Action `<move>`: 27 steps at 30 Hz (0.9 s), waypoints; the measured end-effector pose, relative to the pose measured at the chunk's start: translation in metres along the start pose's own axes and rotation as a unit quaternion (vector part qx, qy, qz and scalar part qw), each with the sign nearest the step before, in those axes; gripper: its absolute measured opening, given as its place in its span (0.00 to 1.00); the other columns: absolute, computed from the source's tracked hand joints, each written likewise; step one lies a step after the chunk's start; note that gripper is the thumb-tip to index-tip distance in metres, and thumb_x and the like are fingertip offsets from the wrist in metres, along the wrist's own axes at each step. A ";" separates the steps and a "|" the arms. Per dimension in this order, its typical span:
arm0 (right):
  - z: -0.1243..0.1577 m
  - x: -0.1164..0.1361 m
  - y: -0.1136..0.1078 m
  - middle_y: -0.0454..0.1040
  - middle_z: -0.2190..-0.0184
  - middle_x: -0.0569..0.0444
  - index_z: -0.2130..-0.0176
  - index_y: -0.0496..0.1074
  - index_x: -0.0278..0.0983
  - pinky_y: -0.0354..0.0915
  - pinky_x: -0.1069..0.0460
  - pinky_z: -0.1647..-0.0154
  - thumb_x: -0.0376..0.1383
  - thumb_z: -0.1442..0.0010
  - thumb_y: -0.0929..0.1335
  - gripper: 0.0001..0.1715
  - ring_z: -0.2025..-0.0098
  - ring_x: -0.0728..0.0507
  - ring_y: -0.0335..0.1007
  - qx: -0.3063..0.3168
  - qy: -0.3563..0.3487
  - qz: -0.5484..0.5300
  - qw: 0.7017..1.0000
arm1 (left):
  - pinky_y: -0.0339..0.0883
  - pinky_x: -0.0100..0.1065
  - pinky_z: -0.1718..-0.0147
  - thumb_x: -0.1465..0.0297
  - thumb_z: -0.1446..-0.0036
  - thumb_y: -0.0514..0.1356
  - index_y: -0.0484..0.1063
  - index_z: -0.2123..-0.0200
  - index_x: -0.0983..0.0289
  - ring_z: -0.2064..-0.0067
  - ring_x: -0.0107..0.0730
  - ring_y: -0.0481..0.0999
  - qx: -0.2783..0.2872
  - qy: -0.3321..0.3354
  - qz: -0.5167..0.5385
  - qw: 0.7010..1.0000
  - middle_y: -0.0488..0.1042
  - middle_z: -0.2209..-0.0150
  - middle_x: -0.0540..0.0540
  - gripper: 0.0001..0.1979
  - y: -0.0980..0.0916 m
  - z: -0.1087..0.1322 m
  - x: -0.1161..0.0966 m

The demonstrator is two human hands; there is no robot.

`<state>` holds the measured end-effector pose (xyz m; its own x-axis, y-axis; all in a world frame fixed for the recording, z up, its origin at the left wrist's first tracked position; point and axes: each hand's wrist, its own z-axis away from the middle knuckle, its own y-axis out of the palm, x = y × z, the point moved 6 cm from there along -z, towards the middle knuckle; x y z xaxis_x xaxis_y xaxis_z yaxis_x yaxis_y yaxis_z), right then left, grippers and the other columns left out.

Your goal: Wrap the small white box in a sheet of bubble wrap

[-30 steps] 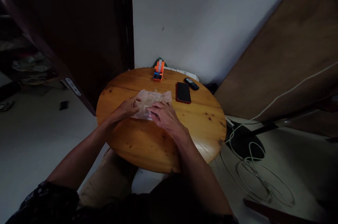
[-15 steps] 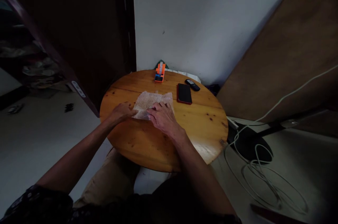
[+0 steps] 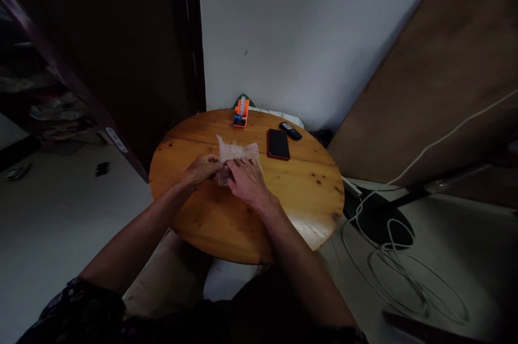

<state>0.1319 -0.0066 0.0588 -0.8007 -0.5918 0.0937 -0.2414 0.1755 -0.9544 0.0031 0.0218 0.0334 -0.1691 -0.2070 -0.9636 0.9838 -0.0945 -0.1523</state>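
Observation:
A crinkled, see-through sheet of bubble wrap (image 3: 242, 153) lies on the round wooden table (image 3: 299, 187), its left side lifted and folded inward. My left hand (image 3: 204, 168) pinches that left edge between thumb and fingers. Right beside it, my right hand (image 3: 245, 177) has its fingers bent over the middle of the wrap and closed on it. The fingertips of the two hands almost meet. Whatever may lie under my right fingers is hidden.
Toward the table's back stands an orange tape dispenser (image 3: 242, 112). A dark phone with a red edge (image 3: 278, 144) lies right of the wrap, with a small black keypad phone (image 3: 290, 130) behind it. A pale cable (image 3: 404, 274) coils on the floor at right.
My left hand has moved right, toward my right hand, bringing the wrap's left edge over with it. The sheet now looks narrower, with a corner standing up. The view has shifted slightly.

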 end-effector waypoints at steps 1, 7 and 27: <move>0.000 -0.003 -0.001 0.77 0.51 0.42 0.45 0.70 0.33 0.57 0.42 0.46 0.35 0.40 0.68 0.24 0.49 0.35 0.67 -0.005 0.015 -0.022 1.000 | 0.59 0.26 0.79 0.69 0.59 0.60 0.68 0.72 0.64 0.78 0.24 0.67 0.006 0.000 0.001 1.000 0.70 0.78 0.47 0.07 0.005 0.000 -0.001; 0.000 -0.022 -0.003 0.81 0.58 0.48 0.43 0.66 0.34 0.63 0.46 0.51 0.27 0.47 0.67 0.31 0.54 0.39 0.74 -0.019 0.059 -0.169 0.984 | 0.60 0.28 0.76 0.69 0.58 0.56 0.74 0.71 0.64 0.77 0.26 0.66 0.117 0.061 -0.098 0.986 0.69 0.79 0.47 0.10 0.019 0.006 -0.012; 0.020 -0.106 0.000 0.78 0.60 0.50 0.57 0.75 0.36 0.67 0.49 0.59 0.44 0.42 0.69 0.17 0.61 0.43 0.73 -0.075 0.305 -0.242 0.918 | 0.67 0.38 0.53 0.68 0.45 0.61 0.78 0.59 0.62 0.55 0.41 0.73 0.068 0.361 -0.433 0.823 0.74 0.59 0.57 0.11 0.033 -0.001 -0.019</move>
<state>0.2274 0.0404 0.0433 -0.7270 -0.0874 0.6810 -0.6858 0.1422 -0.7138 0.0390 0.0239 0.0459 -0.6752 0.6238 -0.3937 0.4893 -0.0205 -0.8719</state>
